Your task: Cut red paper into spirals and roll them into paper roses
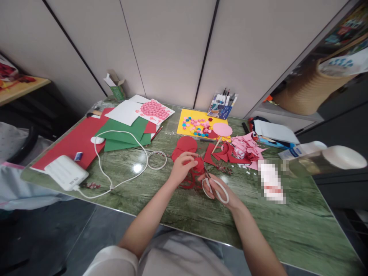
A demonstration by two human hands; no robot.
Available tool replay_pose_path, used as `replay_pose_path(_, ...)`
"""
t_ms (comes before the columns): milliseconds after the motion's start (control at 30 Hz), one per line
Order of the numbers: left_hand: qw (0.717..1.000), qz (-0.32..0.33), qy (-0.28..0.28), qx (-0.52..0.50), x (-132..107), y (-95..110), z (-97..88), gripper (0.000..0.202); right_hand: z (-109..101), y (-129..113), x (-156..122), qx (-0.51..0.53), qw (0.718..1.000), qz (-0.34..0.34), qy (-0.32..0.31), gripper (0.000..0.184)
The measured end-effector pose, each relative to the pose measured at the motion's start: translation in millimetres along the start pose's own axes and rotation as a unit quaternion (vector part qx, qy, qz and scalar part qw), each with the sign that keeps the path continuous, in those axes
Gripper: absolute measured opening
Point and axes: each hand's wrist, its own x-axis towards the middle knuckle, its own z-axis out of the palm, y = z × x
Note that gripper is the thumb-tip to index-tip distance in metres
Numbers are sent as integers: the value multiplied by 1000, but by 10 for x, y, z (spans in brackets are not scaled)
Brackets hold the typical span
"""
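My left hand [184,166] pinches a piece of red paper [198,164] above the table. In my right hand [220,188] is a pair of scissors [223,191] with white handles, my fingers through the loops. The dark blades meet the right edge of the red paper. Just beyond my left hand lie round red paper pieces [186,144]. A curled red paper strip [188,183] is below the held paper. Red paper offcuts [211,155] lie to the right of the blades.
Crumpled pink paper [244,147] lies right of a yellow sheet [184,130] bearing small pink and blue balls. A white cable [126,132] loops from a white power bank [66,172] on the left. Green sheets [123,132] lie behind it. Bottles [322,161] stand at the right.
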Motion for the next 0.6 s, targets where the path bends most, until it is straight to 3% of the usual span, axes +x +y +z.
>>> replay_pose_path(600, 999, 14, 41, -11, -11, 1, 33, 15, 47, -25, -4, -37, 999, 4, 27, 31)
